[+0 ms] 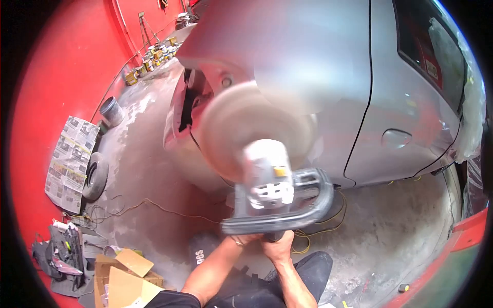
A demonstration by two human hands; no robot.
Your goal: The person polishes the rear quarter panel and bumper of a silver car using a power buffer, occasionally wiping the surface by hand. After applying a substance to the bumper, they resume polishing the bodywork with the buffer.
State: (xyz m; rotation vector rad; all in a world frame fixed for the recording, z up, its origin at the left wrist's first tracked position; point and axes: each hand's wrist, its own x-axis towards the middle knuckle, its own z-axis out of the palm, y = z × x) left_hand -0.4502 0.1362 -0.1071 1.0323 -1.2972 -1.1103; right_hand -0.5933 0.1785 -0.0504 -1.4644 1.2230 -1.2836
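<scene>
A power polisher [268,174] with a white-and-grey body and a dark looped handle is in front of me. Its big round tan pad [226,128] is blurred and lies over the rear side of a silver-grey car [308,46]; exact contact cannot be made out. My right hand [278,246] wraps around the dark rear grip. Close beside it, my left hand [242,239] grips the polisher too, its fingers mostly hidden by the handle.
A yellow cord [154,201] trails over the floor. Left are a tyre [95,176], newspaper-covered panel [72,161], bucket [111,111] and cardboard [128,285]. Cans [149,64] line the red wall [56,87]. Plastic sheeting [472,123] hangs on the car's right.
</scene>
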